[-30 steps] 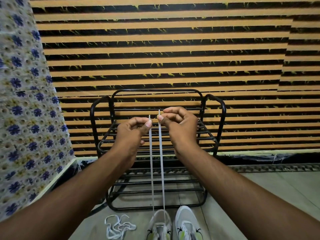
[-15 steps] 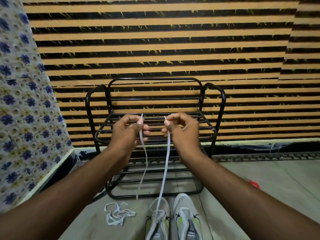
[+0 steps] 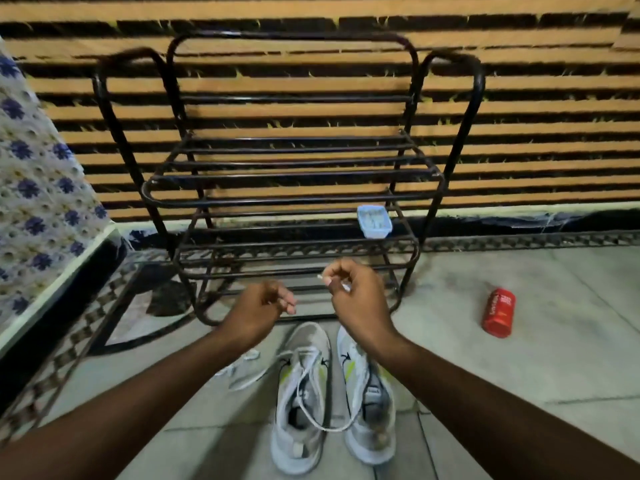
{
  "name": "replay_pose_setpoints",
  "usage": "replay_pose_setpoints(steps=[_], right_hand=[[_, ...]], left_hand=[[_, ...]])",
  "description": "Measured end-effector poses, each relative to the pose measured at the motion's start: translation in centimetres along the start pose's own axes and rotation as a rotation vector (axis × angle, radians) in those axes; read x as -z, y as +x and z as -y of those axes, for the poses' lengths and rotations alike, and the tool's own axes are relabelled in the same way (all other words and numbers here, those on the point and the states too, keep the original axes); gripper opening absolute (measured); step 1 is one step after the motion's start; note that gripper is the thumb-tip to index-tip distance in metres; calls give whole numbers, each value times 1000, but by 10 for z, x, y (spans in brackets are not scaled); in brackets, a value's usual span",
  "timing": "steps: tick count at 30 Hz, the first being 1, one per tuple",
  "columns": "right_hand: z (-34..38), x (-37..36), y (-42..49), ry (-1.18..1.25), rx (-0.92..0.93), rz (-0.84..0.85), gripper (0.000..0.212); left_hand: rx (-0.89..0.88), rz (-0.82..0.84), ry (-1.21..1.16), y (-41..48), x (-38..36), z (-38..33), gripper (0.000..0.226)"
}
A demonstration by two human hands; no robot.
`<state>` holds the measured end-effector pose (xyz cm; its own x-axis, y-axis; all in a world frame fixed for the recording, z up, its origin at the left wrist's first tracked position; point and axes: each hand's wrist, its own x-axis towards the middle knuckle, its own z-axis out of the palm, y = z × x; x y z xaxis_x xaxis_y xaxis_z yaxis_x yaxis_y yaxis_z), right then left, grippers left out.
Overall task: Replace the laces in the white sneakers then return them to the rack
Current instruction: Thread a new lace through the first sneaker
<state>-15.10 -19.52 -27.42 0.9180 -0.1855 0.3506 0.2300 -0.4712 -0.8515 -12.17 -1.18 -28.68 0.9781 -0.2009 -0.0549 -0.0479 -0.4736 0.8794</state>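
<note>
Two white sneakers stand side by side on the floor, the left one and the right one. A white lace runs out of the left sneaker, loops across both shoes and rises behind my right forearm. My right hand pinches the lace's tip above the shoes' toes. My left hand hovers beside it with curled fingers; blur hides whether it holds anything. The black metal rack stands just behind the shoes.
A loose white lace lies on the floor left of the sneakers, partly under my left forearm. A small blue container sits on a lower rack shelf. A red can lies at the right. A bed with a flowered sheet borders the left.
Both hands dropped from chest height in front of the rack to just above the shoes. The two taut lace strands went slack. The view tilted down.
</note>
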Motion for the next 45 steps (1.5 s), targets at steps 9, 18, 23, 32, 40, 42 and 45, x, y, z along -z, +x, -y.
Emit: replay_pose_setpoints(steps=[9,18,23,32,40,42,45], right_hand=[[-90,-54,-48,-162,-230,227,34],[-114,-84,-50,-299,-358,398,39],[-120,-91,-52,-365,-364,430,36],[-123,-90,-54,-398,-320,472,35],[-126,-90,-55,-418,-288,482,34],[-126,-89,-54,-398,-285,466,34],[-123,-83,-53,-319,-291,355,33]], left_hand=[[-85,298,733,14,-48,96,19],[3,159,688,8,-63,113,20],[-17,149,670,12,-67,118,13],[52,78,674,17,-72,122,11],[126,-30,379,13,-64,130,28],[155,-49,295,14,-66,132,29],[163,-57,241,16,-65,132,19]])
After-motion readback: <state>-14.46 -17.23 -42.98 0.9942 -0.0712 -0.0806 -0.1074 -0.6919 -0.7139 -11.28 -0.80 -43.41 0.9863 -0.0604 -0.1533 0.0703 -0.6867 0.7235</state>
